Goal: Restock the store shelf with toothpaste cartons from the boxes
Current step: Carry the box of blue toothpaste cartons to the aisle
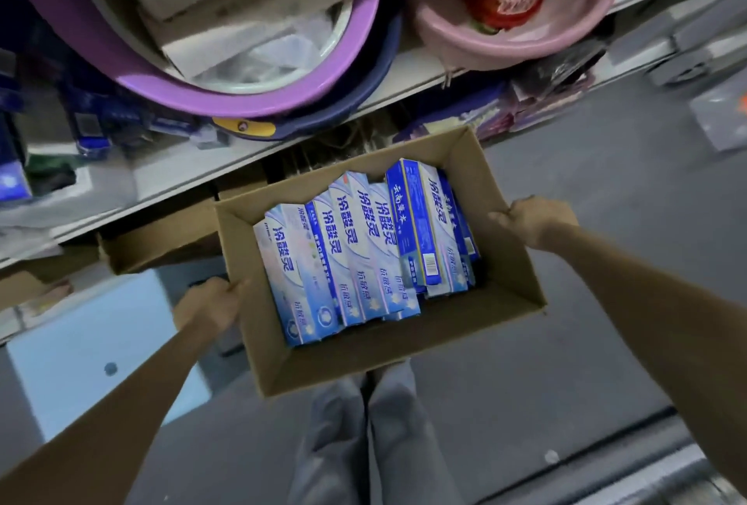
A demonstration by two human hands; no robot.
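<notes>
You hold the cardboard box [347, 367] with both hands. Your left hand [208, 304] grasps its left wall and your right hand [533, 221] grasps its right rim. Blue-white toothpaste cartons [355, 258] sit packed inside the box, leaning in a row. Beyond the box is the shelf [404, 89], carrying a purple basin [323, 72] and a pink basin [485, 49].

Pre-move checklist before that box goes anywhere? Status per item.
1. Grip of left hand on the left wall of the cardboard box: ok.
2. Grip of right hand on the right rim: ok.
3. All toothpaste cartons inside the box: ok.
4. Free slot on the shelf: cannot tell.
5. Clearance under the purple basin overhanging the shelf: cannot tell.
</notes>
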